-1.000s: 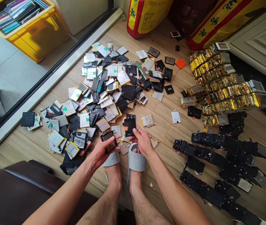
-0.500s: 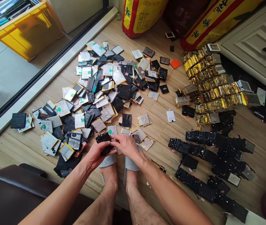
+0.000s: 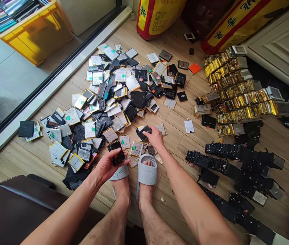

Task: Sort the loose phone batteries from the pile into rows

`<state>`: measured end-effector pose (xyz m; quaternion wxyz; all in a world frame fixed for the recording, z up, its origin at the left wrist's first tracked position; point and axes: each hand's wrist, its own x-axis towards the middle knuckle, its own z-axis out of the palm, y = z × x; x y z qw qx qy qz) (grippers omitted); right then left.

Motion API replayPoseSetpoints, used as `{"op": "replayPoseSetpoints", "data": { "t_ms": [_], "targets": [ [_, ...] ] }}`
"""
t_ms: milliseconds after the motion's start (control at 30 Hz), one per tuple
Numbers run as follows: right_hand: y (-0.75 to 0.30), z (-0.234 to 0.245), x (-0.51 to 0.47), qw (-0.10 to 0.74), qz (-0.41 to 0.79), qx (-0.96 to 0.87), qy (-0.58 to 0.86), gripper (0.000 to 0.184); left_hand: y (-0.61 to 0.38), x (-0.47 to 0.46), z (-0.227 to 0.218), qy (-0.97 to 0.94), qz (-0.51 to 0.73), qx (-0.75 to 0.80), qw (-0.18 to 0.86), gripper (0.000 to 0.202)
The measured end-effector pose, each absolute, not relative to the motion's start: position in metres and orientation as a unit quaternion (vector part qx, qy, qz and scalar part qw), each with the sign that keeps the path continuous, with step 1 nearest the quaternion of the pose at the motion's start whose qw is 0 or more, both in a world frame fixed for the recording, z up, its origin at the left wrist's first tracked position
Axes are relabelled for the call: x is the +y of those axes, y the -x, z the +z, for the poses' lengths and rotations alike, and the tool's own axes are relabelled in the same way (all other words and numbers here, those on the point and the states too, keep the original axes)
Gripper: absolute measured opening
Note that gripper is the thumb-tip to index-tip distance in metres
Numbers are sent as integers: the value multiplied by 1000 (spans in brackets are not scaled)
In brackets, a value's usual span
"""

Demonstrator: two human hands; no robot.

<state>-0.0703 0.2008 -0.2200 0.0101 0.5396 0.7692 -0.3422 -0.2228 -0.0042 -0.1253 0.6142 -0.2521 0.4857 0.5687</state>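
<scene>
My left hand (image 3: 108, 165) is closed around a black phone battery (image 3: 116, 153), perhaps a small stack, held above my left slipper. Further forward, my right hand (image 3: 156, 136) pinches a black flat battery (image 3: 147, 129) between thumb and fingers. That battery is at the near right edge of the loose pile, overlapping another dark battery (image 3: 141, 133). A white battery with a green mark (image 3: 137, 148) lies just below it. The loose pile of flat phone batteries (image 3: 119, 92), mostly white, silver and black, spreads out in front of both hands.
On the right stand long rows of gold-edged batteries (image 3: 246, 105) and rows of black ones (image 3: 218, 162). A yellow crate (image 3: 39, 37) sits beyond the door track (image 3: 57, 73). Yellow-and-red sacks (image 3: 157, 20) and a white cabinet (image 3: 282, 44) line the back. A brown leather seat (image 3: 14, 207) is at lower left.
My hands have parted. The right has moved forward and right from the left hand to a black battery by the pile. The left still holds its battery. The view has shifted slightly.
</scene>
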Motion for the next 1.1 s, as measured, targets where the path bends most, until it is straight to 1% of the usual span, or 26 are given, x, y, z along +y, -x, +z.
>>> {"op": "replayPoseSetpoints", "data": {
  "t_ms": [33,100,167,200,333,433,500,600,633,700,767,867,1000,1033,1100],
  "targets": [
    [65,-219,199,18,-353,757,-550,25,222,-4,-125,243,572,484,616,24],
    [56,-215,195,32,-361,754,-548,20,219,-4,-125,211,572,486,627,42],
    [55,-210,189,40,-340,767,-543,19,215,-3,-123,179,563,487,644,59],
    [57,-207,186,44,-323,774,-543,19,213,-3,-123,169,557,488,650,62],
    [81,-197,176,59,-290,787,-542,21,211,-4,-124,159,548,496,654,55],
    [91,-190,174,46,-329,762,-556,22,215,-5,-126,168,562,482,651,51],
    [87,-181,170,-5,-393,731,-558,25,218,-6,-126,181,573,469,647,51],
    [74,-160,147,-121,-482,708,-502,36,222,-5,-124,206,588,444,644,51],
    [70,-152,135,-152,-493,716,-470,38,222,-4,-124,213,592,434,645,52],
    [67,-139,107,-187,-484,752,-407,38,221,-3,-123,234,589,425,646,52],
    [69,-133,80,-190,-457,794,-353,38,219,-2,-124,255,581,430,642,50],
    [76,-133,56,-169,-428,832,-310,42,216,-2,-127,269,587,434,629,45],
    [76,-142,54,-156,-442,850,-241,57,217,-4,-132,259,609,427,616,41],
    [75,-144,57,-155,-449,850,-227,60,217,-4,-133,258,608,428,617,41],
    [72,-149,64,-152,-463,850,-200,59,217,-4,-134,263,599,434,620,40]
  ]
}}
